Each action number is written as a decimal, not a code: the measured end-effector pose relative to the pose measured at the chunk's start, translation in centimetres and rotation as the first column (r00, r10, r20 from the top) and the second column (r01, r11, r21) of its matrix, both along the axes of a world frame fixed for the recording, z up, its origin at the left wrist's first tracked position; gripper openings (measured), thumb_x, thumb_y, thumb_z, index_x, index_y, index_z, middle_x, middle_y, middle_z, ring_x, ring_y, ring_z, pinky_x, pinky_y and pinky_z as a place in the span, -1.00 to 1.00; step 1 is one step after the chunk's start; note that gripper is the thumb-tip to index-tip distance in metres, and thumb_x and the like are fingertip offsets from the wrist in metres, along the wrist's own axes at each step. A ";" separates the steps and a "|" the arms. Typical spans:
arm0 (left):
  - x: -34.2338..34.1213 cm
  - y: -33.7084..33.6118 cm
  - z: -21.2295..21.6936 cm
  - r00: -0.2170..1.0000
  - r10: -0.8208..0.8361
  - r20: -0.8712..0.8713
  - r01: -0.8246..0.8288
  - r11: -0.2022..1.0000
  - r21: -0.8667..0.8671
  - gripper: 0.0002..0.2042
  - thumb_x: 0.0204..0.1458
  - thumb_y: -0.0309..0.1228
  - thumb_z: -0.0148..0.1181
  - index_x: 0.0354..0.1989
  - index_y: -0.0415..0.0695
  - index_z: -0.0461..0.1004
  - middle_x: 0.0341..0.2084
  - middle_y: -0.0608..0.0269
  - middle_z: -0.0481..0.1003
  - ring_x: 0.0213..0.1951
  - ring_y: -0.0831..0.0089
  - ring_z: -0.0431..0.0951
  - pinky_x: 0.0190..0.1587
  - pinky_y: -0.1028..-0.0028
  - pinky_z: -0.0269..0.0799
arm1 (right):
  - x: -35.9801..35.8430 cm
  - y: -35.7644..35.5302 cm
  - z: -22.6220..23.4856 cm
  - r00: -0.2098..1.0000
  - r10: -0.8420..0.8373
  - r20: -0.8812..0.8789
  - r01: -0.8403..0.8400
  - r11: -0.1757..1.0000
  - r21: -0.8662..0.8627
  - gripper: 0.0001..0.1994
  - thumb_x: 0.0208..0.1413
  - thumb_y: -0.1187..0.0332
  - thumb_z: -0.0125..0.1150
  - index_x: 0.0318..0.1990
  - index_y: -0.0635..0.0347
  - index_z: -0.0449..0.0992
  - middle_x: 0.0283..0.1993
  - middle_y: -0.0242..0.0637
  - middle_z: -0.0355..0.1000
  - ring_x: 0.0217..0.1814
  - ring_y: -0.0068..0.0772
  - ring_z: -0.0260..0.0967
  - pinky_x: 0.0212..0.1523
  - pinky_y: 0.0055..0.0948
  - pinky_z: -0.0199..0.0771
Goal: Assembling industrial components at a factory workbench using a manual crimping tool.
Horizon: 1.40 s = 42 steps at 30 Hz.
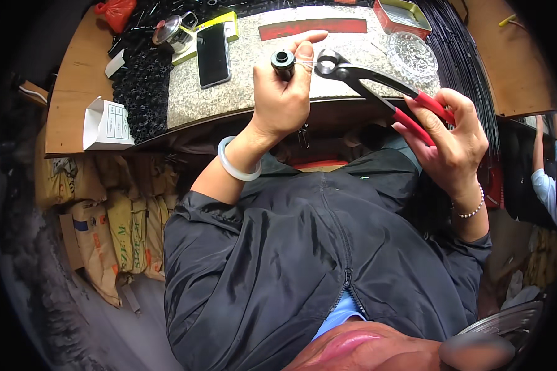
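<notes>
A dark phone screen (213, 54) and white folded carton (107, 125) lie on the worktop (68, 93); tan printed sacks (114, 232) stand below.

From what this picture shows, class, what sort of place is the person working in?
Probably a small workshop or assembly bench. The left hand holds a small black cylindrical part, the right hand works red-handled pincers, and a heap of similar black parts covers the bench.

Left hand (283, 93) holds black cylinder (283, 62); right hand (453, 139) grips red-handled pincers (377, 86).
</notes>
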<state>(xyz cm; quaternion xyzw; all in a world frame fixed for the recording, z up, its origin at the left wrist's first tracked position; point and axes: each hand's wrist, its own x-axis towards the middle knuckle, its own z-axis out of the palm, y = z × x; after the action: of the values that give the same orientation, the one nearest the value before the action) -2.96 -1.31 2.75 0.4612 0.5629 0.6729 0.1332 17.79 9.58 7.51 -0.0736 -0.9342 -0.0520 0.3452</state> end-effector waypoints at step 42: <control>2.3 -1.4 0.3 0.985 -0.153 0.078 0.160 0.983 -0.087 -0.66 0.17 -0.32 -0.13 -0.08 -0.35 0.40 -0.78 0.61 0.14 -0.70 0.82 0.07 -0.63 0.74 -0.06 | 0.4 -1.7 -3.5 0.837 0.523 0.161 -0.070 0.394 -0.917 -0.41 -0.02 0.40 0.17 0.16 0.32 0.08 -0.36 -0.24 0.31 -0.34 -0.45 0.28 -0.25 -0.49 0.32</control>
<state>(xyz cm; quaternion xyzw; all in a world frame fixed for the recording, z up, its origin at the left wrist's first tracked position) -0.66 -2.75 3.02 0.4730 0.5504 0.6496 0.2269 18.14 7.92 4.02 -0.0551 -0.8686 0.4903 0.0456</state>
